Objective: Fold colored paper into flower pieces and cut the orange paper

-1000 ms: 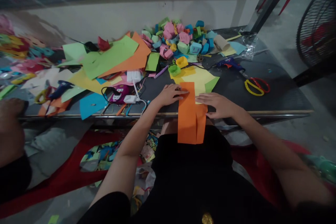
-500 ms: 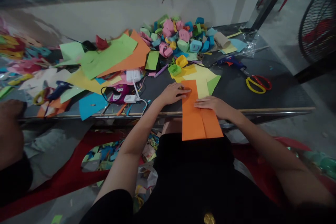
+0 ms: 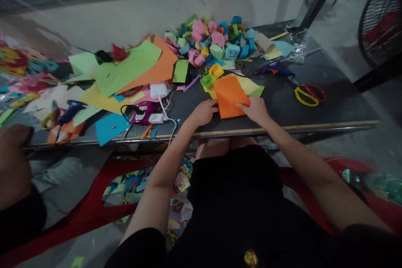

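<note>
An orange paper sheet (image 3: 230, 94) lies folded on the dark table (image 3: 282, 109), near the front edge. My left hand (image 3: 204, 112) presses its lower left corner with fingers curled on the paper. My right hand (image 3: 256, 108) pinches the sheet's lower right edge. Under the orange sheet lie yellow and green sheets (image 3: 251, 86). Just behind it sit a small yellow paper cup (image 3: 216, 70) and a green paper cup (image 3: 207, 81).
A heap of small coloured paper boxes (image 3: 213, 39) fills the back. Large green and orange sheets (image 3: 135, 69) lie at left. A blue glue gun (image 3: 276, 68) and yellow-red scissors (image 3: 306, 93) lie at right. A power strip and white cable (image 3: 158, 104) sit left of my hands. Another person's arm (image 3: 12, 159) is at far left.
The orange sheet hung long over the table edge; now its lower half is folded up onto the table, and both hands have moved up with it.
</note>
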A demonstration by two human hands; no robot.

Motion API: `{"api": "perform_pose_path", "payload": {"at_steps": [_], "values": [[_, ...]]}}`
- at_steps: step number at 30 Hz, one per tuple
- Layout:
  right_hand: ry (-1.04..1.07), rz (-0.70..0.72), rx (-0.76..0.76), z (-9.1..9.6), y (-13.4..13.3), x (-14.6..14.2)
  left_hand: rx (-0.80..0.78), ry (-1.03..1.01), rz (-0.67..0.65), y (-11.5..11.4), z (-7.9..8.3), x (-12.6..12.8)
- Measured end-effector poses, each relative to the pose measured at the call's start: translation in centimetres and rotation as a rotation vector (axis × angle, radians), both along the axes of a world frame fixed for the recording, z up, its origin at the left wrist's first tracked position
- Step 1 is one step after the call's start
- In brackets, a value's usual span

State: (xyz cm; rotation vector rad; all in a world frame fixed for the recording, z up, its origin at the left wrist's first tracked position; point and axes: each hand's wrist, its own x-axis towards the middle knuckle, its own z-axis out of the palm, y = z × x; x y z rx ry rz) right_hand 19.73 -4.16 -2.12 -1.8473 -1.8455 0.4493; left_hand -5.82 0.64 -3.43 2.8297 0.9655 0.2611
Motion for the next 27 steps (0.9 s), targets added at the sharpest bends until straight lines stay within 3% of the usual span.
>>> {"api": "perform_pose_path", "payload": {"at_steps": [9,12,16,18,23,27], "values": [[-0.154,-0.055,0.262,-1.1,-0.9,-1.5,0.044,0.004,0.059,-2.1,0.0,0.1],[-0.254,0.042,0.350,-0.6,-0.5,-2.1,0.029,0.013,0.078,-2.6,0.2,0.2],[-0.339,0.502,0.215,-0.5,1.3,-2.3,0.059,0.016,0.138,-4.0,0.9,0.5],[-0.317,0.640,0.119,-1.0,2.4,-2.0,0.117,-0.032,0.240,-5.2,1.0,0.9],[-0.256,0.667,0.117,-2.3,3.6,-1.1,0.207,-0.274,0.364,-7.9,-0.4,2.7],[-0.302,0.614,0.108,-2.5,3.4,-1.4,0.231,-0.367,0.417,-8.4,-0.9,3.5]]}}
